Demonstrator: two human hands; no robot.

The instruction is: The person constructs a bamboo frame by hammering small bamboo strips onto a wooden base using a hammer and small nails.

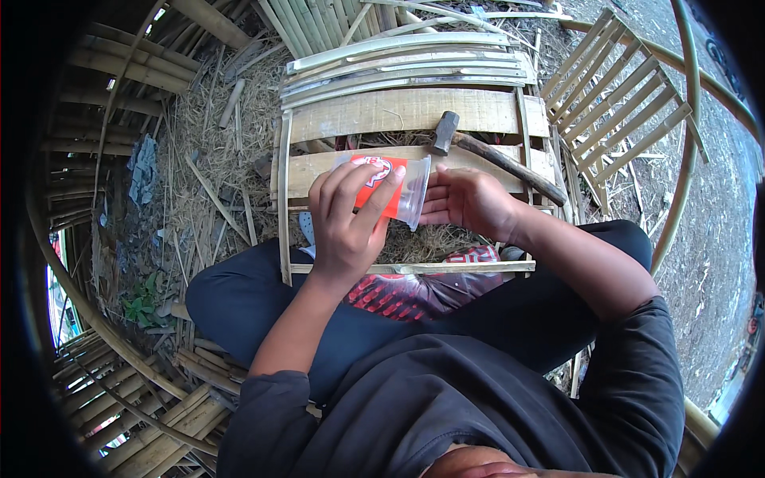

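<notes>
The head view looked down on a seated person in a dark long-sleeved top (446, 398) and dark trousers (263, 295), knees spread at the lower middle of the frame. Just above the lap, at the centre, the left hand (347, 219) gripped a small clear plastic cup with an orange-red label (390, 187), fingers curled over the label and thumb beneath, the cup lying on its side with its mouth turned to the right of the frame. The right hand (470, 199) sat just beside that mouth, fingers loosely bent and touching the rim; whether they pinched anything inside could not be told. Beneath both hands lay a bamboo slat frame (414, 111), its near edge strip crossing the knees over a red patterned cloth (414, 291). Higher up, a hammer (486, 151) rested on the slats, its metal head near the middle and its wooden handle running toward the right. Farther off, a second slatted bamboo panel (621, 95) lay at the upper right, dry straw (215, 135) covered the ground at the upper left, and stacked bamboo poles (143, 414) filled the lower left.
</notes>
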